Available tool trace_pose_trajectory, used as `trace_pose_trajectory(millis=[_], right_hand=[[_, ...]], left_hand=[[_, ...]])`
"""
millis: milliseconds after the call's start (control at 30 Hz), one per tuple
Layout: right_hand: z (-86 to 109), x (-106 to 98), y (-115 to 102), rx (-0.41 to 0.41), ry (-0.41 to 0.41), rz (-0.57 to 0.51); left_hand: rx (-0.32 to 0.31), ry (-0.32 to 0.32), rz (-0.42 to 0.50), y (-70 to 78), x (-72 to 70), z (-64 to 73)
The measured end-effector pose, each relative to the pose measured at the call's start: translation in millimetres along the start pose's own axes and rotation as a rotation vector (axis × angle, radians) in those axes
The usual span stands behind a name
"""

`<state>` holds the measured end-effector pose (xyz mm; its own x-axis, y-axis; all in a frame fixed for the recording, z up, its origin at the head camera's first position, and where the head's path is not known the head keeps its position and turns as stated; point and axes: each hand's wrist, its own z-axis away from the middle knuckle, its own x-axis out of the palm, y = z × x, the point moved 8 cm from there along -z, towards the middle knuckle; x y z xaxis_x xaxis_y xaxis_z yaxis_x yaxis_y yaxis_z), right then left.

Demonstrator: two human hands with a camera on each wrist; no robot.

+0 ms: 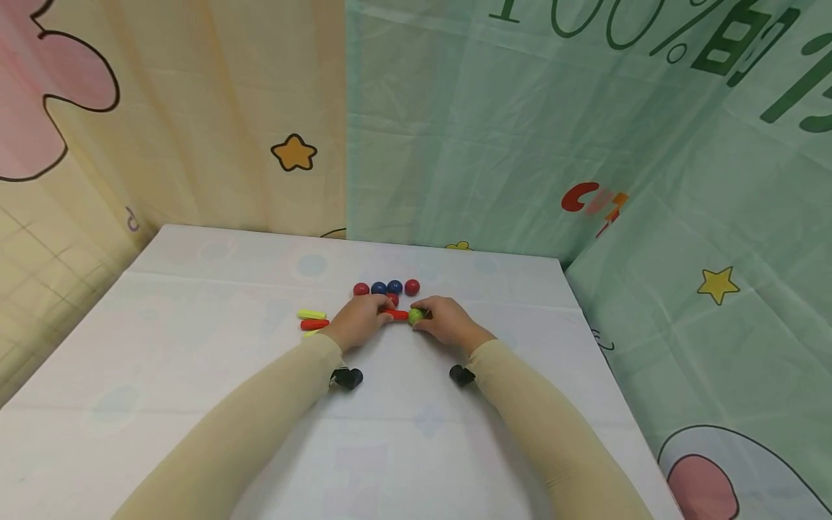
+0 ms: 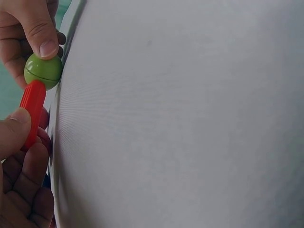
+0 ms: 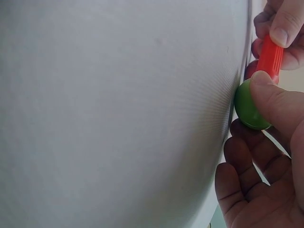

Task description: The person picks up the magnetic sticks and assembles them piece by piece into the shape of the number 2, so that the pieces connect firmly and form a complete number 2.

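Note:
My left hand [image 1: 357, 320] pinches a red ridged rod [image 2: 33, 111] between thumb and fingers. A green ball [image 2: 43, 71] with a seam round it is held by my right hand [image 1: 448, 321], thumb on one side and fingers on the other. The rod's end meets the ball, as both wrist views show. Just beyond my left hand lie red balls [image 1: 412, 287] and blue balls [image 1: 394, 287] in a loose row, one red ball [image 1: 393, 298] partly behind the fingers.
Left of my left hand lie a yellow rod [image 1: 312, 314], another red rod [image 1: 315, 325] and a second yellow rod [image 1: 313, 333], partly hidden. All rest on a white-covered table [image 1: 403, 440]. Printed curtains [image 1: 448, 144] stand behind it and along the right side.

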<state>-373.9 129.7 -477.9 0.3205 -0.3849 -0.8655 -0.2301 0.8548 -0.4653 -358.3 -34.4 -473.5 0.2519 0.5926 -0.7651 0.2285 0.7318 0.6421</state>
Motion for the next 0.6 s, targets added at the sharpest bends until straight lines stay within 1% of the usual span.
trace_pose_trajectory(millis=[133,300,400,500,600], right_hand=[[-1.0,1,1,0.004,-0.001,0.000],[-0.4,0,3,0.024,-0.007,-0.018],[0.7,-2,5,0.030,-0.007,-0.031],[1.2,-3,8,0.030,-0.005,-0.034],[1.3,-4,12,0.033,-0.004,-0.030]], left_hand=[[0.012,0.003,-0.010,-1.8,-2.8,0.4],[0.012,0.004,-0.001,-10.3,-11.6,1.7],[0.017,0.001,-0.001,-15.8,-20.3,3.4],[0.022,-0.001,-0.025,-21.8,-30.5,6.2],[0.001,-0.010,-0.027,-30.2,-40.0,10.7]])
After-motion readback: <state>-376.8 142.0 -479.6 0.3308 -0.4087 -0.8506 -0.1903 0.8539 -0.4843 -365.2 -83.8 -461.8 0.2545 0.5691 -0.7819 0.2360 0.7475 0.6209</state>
